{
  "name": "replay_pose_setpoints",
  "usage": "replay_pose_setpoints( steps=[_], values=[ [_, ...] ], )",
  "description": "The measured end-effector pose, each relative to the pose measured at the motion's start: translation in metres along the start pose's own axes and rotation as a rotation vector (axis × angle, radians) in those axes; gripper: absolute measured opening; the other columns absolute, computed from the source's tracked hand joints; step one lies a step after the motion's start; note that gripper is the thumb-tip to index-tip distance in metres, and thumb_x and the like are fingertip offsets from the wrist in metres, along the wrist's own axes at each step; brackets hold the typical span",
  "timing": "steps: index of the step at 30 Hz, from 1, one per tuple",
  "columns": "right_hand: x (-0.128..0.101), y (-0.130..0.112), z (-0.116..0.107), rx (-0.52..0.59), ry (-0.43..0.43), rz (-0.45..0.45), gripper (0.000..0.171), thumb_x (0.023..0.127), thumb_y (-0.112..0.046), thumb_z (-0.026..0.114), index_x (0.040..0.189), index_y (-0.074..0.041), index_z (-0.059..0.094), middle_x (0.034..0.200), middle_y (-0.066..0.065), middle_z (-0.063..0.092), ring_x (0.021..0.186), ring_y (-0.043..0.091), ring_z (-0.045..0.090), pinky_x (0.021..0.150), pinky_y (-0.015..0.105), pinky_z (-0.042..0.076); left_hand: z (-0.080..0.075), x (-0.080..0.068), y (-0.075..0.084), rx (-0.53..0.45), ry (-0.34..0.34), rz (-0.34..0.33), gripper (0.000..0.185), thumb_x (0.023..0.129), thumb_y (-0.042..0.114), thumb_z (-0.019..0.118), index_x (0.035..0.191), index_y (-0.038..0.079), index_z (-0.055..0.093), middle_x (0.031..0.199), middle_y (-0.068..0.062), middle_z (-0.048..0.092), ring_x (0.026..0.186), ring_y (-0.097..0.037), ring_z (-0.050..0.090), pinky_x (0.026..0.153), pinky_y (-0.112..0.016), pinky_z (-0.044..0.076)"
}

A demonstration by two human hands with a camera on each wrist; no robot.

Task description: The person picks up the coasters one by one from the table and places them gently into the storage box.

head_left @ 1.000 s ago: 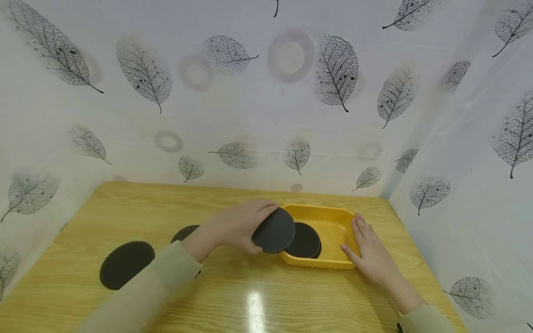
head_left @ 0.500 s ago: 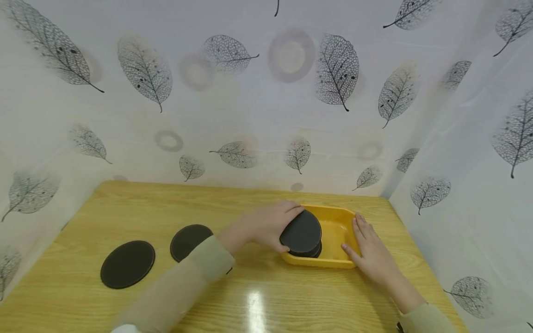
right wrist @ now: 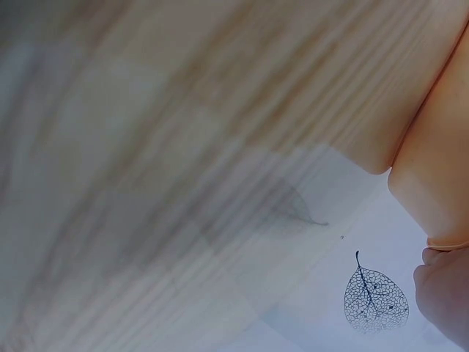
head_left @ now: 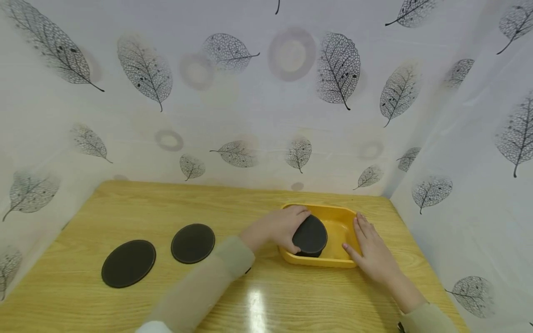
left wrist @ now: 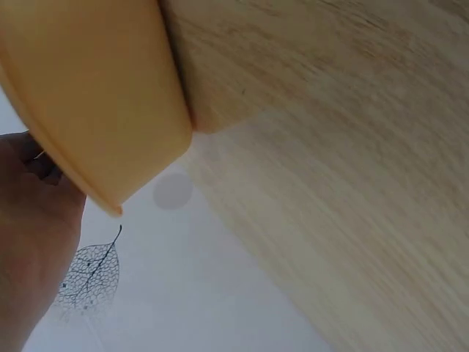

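Left hand (head_left: 278, 227) gripping black disc (head_left: 310, 236) inside yellow tray (head_left: 342, 225)

Three black discs (head_left: 310, 236), one yellow tray (head_left: 343, 223).

On the light wooden table (head_left: 125, 203) we find the yellow plastic tray (head_left: 341, 221) toward the right rear. In it lies a dark round disc (head_left: 310, 236). To the tray's left, well apart from it, lie a smaller dark round disc (head_left: 193, 243) and, further left, a larger dark round disc (head_left: 128, 263). The leaf-printed white curtain (head_left: 250, 92) stands behind and to the right.
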State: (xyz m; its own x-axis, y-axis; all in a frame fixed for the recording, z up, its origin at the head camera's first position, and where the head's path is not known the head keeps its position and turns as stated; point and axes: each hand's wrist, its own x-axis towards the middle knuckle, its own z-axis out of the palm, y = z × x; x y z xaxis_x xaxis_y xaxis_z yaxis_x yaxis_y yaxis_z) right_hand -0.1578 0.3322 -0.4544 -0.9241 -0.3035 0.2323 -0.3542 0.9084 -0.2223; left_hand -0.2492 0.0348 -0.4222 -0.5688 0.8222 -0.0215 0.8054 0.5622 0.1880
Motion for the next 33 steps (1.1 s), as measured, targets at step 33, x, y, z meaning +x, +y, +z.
replay_pose_setpoints(
  steps=[33],
  values=[
    [0.0,0.003,0.002,-0.011,0.014,-0.013,0.084,0.106,-0.04,0.06,0.16,0.016,0.028,0.171,0.034,0.022,0.158,0.052,0.026,0.137,0.029,-0.003,0.006,0.01,0.014,0.173,-0.18,-0.133,0.104,0.087,0.062,0.081,0.167,0.013,0.035,0.165,-0.004,0.045,0.151,-0.018,0.047,0.121,-0.03,0.046]
  ],
)
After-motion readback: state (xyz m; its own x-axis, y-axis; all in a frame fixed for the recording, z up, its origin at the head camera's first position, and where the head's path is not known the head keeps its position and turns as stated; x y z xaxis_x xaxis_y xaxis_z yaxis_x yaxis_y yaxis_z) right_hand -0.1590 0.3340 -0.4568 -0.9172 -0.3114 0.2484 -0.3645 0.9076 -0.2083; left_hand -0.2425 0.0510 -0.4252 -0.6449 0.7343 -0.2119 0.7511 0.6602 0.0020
